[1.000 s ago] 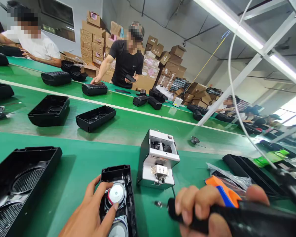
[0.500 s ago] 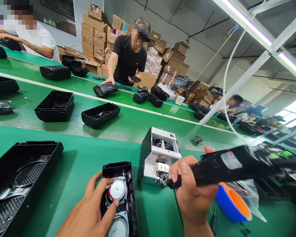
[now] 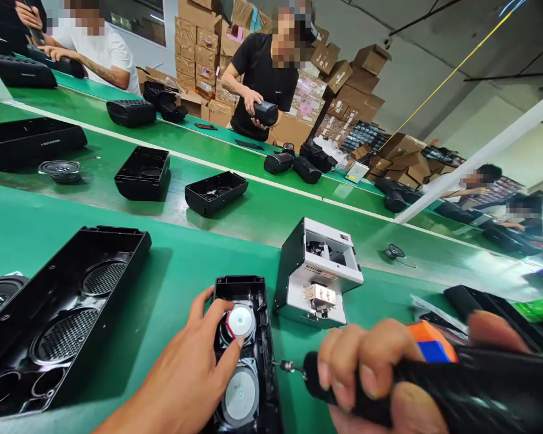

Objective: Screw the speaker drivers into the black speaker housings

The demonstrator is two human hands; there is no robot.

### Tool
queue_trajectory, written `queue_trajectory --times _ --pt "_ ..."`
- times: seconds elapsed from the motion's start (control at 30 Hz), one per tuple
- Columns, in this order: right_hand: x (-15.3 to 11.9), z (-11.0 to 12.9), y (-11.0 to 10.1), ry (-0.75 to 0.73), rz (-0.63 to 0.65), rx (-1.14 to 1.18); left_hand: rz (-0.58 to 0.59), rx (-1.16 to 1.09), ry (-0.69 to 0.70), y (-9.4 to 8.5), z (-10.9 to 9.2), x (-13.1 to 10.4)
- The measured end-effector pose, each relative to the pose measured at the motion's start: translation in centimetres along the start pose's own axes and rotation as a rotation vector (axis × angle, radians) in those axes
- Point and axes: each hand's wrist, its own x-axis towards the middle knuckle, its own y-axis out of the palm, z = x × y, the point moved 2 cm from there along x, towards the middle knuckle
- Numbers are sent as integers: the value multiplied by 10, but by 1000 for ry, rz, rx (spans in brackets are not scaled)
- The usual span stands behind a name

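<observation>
My left hand presses on a small silver speaker driver inside a black speaker shell lying on the green table. A second driver sits below it in the same shell. My right hand is wrapped around a black electric screwdriver, held level. Its bit carries a screw and points left at the shell's right wall. Just behind stands a grey screw feeder box.
A larger black shell with mesh grilles lies at the left. Two empty black shells and a loose driver sit on the conveyor belt. An orange and blue bowl is behind my right hand. Other people work across the belt.
My right hand has brought the screwdriver down from the feeder box to the shell's right side, the bit now level. A person across the belt has lifted a black speaker.
</observation>
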Motion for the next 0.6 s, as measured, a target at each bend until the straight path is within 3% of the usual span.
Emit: queue_trajectory --times 0.1,0.23,0.6 --pt "-8 -22 19 -40 -147 73 2 0 3 -1 0 0" --pt "-14 -43 30 -9 -141 67 30 -9 -9 -2 -1 0" --pt "-31 -63 27 100 -105 123 14 -16 -3 -3 -3 -1"
